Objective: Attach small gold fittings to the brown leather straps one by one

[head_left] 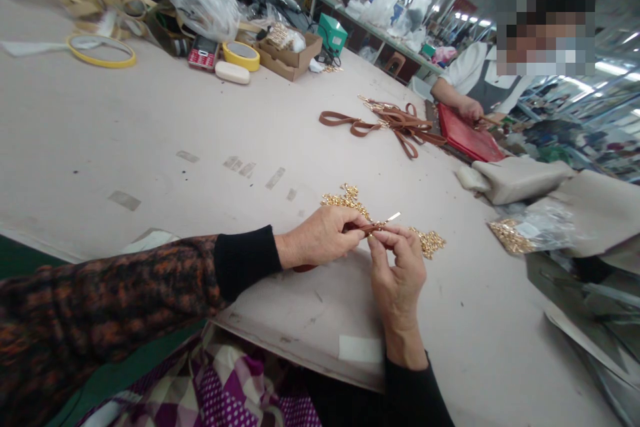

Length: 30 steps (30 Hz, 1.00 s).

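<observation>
My left hand is closed on a narrow brown leather strap. A loop of the same brown strap shows below the left wrist. A gold metal clasp sticks out beyond the fingers at the strap's far end. Thumb and fingertips of my right hand are pinched at the strap, with a tiny gold stud at the thumb tip, partly hidden. Just behind the left hand lies a pile of small gold fittings. Another heap of gold studs lies right of my right hand.
Finished-looking brown straps lie in a bundle farther back. A co-worker handles something over a red tray. At back left are yellow tape, a red phone and a cardboard box. A plastic bag of gold pieces lies right.
</observation>
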### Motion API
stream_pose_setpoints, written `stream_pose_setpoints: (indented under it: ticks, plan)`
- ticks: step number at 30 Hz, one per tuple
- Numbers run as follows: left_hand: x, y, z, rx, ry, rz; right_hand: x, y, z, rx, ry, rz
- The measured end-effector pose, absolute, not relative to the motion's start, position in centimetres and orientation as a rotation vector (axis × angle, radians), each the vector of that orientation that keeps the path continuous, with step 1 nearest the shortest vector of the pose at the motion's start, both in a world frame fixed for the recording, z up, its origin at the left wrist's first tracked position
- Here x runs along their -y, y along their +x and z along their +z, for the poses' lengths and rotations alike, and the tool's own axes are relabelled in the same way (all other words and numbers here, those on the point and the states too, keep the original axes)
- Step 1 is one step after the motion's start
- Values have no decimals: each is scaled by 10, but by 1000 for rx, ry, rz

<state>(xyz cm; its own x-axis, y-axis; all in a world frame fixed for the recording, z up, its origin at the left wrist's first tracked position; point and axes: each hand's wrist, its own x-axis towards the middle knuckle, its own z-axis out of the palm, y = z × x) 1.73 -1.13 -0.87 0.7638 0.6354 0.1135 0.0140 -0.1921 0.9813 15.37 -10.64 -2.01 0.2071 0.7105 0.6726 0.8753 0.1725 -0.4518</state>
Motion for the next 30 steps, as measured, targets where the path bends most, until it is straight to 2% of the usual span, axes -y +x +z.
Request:
stream_pose_setpoints:
  ticks: [8,17,21,26,30]
  plan:
    - [11,17,-6,-518,1744,593,106,156,-23,1583,-1573,-291]
    - [10,16,-5,-464,1924,691,106,153,-22,1538,-1567,-200]
    - [8,17,-7,-402,1997,782,106,153,-26,1317,-1517,25]
    - [6,16,-8,-347,1772,621,105,153,-32,985,-1332,435]
    - [7,15,-6,-412,1486,509,106,154,-32,973,-1275,508]
